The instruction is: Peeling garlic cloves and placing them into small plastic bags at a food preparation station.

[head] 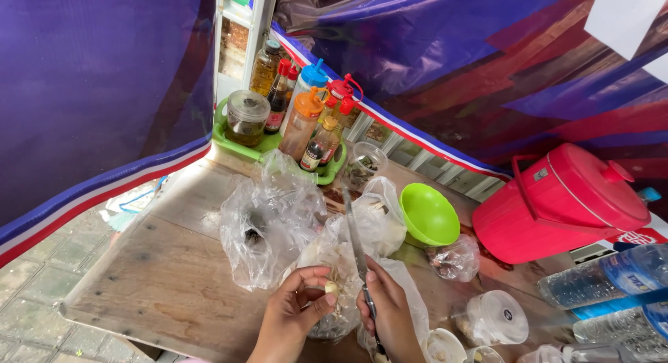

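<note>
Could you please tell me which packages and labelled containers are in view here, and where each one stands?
Clear plastic bags: crumpled, table centre.
Labelled sauce bottles: red, orange, blue caps, in green tray at back.
Clear water bottle: blue label, lying far right.
Red lidded bucket: small white sticker, right.

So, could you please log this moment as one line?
left hand: pinches garlic clove | right hand: grips knife, blade up | beneath: plastic bags on wooden table

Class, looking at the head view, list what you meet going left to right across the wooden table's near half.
Crumpled clear plastic bag → left hand pinching a garlic clove → right hand gripping a knife → green bowl → red cooler.
</note>
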